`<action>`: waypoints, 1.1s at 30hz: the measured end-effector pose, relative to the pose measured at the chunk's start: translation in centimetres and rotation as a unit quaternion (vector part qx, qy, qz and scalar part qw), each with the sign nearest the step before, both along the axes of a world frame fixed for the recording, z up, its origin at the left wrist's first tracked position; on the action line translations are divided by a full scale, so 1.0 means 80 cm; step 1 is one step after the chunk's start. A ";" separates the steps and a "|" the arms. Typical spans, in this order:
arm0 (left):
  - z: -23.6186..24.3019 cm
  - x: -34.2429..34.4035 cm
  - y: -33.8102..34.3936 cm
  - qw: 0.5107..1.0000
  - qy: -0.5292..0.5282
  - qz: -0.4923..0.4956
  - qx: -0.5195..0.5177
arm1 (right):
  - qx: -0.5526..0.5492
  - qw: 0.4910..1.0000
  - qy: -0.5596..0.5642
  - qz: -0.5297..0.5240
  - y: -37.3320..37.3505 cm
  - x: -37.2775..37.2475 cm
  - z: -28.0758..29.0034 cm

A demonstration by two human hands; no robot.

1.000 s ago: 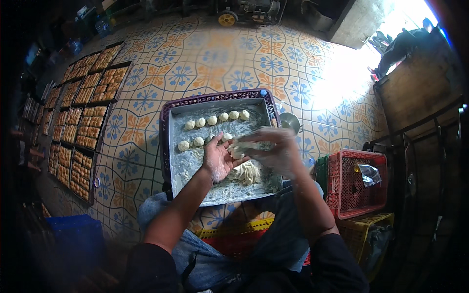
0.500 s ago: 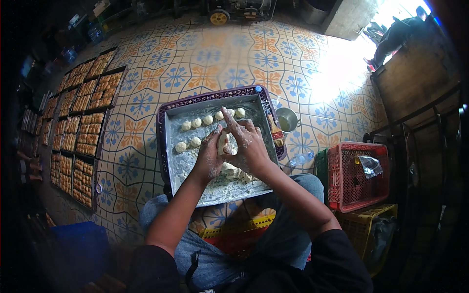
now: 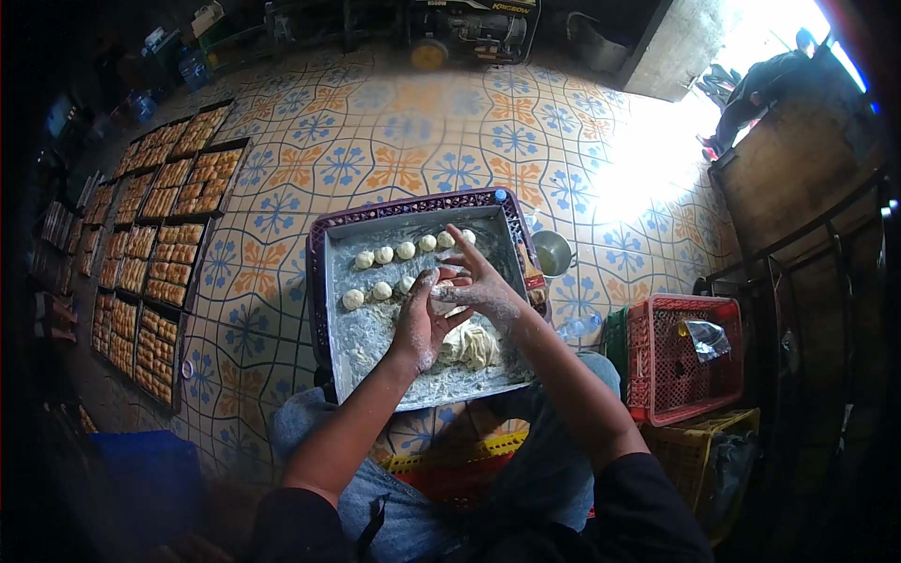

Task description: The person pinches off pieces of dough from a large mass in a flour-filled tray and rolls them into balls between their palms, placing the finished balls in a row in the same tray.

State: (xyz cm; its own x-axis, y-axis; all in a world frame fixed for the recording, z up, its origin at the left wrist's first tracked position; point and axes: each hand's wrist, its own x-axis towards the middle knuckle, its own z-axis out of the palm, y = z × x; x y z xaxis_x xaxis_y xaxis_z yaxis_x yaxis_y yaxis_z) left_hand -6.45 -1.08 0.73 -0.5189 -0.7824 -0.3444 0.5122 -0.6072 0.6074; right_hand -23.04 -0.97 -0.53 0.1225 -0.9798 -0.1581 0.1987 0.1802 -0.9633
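Floury and close together, my left hand (image 3: 420, 324) and my right hand (image 3: 486, 289) meet over a grey metal tray (image 3: 361, 361) dusted with flour. Between them shows a pale piece of dough (image 3: 442, 304), mostly hidden by the fingers. The left fingers curl around it from the left. On the right side, my thumb and lower fingers press at it while the index finger points up and away. Below the hands lies a larger lump of soft dough (image 3: 472, 346). Small round dough balls (image 3: 384, 254) form a far row, with a shorter row of balls (image 3: 353, 299) nearer me.
The tray rests on a purple plastic crate (image 3: 319, 291). Beside it are a brush (image 3: 531, 267), a metal pot (image 3: 552, 251) and a red crate (image 3: 640, 361). Trays of golden baked pieces (image 3: 174, 263) cover the floor at left. A generator (image 3: 474, 36) stands at the back.
The view has tilted, so the scene sits lower. My hands have turned and drawn slightly toward me, uncovering a third dough ball in the nearer row.
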 end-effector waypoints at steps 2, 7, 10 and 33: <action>0.003 0.009 -0.001 1.000 -0.017 -0.006 -0.006 | 0.017 1.000 -0.005 0.019 -0.003 0.001 -0.009; -0.019 0.011 -0.019 0.966 -0.159 -0.029 -0.203 | -0.107 0.974 0.200 0.023 -0.010 -0.033 -0.039; -0.025 0.038 -0.024 0.941 -0.233 -0.076 -0.232 | -0.165 0.895 0.415 0.015 -0.017 -0.035 -0.012; -0.053 -0.008 0.017 0.698 -0.452 -0.051 -0.553 | -0.086 0.914 -0.384 -0.101 0.058 0.108 -0.064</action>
